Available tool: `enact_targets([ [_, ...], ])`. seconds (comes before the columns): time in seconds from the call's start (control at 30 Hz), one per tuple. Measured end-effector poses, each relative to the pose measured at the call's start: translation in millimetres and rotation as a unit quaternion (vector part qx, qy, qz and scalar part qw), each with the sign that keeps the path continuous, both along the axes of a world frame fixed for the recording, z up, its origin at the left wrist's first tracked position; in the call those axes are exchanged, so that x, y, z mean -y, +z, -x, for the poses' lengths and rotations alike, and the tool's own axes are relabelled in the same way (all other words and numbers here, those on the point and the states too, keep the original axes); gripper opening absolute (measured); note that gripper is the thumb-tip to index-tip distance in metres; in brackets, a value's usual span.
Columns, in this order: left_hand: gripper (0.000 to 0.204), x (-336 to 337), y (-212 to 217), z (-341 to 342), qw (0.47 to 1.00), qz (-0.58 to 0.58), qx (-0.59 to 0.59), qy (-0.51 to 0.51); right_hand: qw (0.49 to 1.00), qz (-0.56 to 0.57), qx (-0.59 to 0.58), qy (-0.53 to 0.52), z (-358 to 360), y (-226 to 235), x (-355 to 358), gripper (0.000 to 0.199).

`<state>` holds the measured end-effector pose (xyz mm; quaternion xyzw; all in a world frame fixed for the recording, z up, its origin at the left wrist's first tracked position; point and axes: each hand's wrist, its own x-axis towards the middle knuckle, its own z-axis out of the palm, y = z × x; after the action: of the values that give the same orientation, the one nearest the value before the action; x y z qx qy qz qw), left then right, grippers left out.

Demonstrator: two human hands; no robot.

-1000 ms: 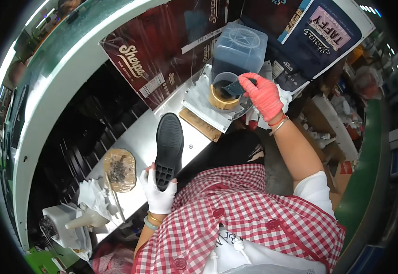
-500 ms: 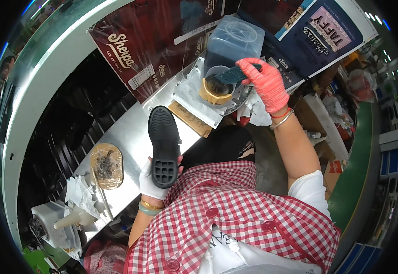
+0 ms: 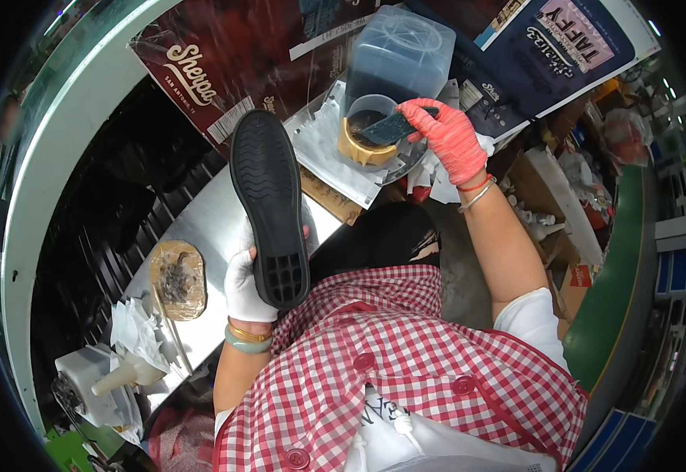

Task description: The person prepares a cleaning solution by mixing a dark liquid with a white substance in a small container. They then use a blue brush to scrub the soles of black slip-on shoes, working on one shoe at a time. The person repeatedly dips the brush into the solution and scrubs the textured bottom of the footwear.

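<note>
My left hand, in a white glove, grips the heel end of a black shoe sole and holds it up with its tread side facing me. My right hand, in a red glove, holds a dark brush whose tip dips into a small clear cup with dark glue and a tan base. The cup stands on a plastic sheet on the metal bench.
A large blue-grey plastic jug stands behind the cup. Printed cardboard lines the back. On the bench's left lie a round glue-stained pad, crumpled tissue and a white squeeze bottle. Boxes and clutter sit at right.
My left hand has lifted the sole higher and closer to me. My right hand has stayed at the cup, with the brush now dipped in it.
</note>
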<state>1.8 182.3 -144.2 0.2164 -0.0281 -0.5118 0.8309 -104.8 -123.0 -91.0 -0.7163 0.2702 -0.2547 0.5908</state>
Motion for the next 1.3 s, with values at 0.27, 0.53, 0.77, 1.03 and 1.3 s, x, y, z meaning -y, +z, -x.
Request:
enact_targets([
  [0.27,0.069,-2,-26,3,0.998,0.035,-0.058,-0.006,0.986,-0.153,0.068,-0.006,11,6,-52,0.025],
  [0.53,0.085,0,-19,9,0.999,0.032,-0.003,0.000,0.982,-0.158,0.087,0.052,-7,19,-141,0.021],
  [0.77,0.089,3,-12,12,0.999,0.020,0.029,-0.003,0.988,-0.125,0.071,0.051,-9,14,-147,0.018],
  [1.03,0.087,12,-10,11,0.998,-0.019,0.035,0.054,0.987,-0.131,0.066,0.066,3,19,-160,0.016],
  [1.3,0.082,13,-4,9,0.995,0.073,-0.036,0.052,0.989,-0.103,0.032,0.101,13,20,-170,0.015],
])
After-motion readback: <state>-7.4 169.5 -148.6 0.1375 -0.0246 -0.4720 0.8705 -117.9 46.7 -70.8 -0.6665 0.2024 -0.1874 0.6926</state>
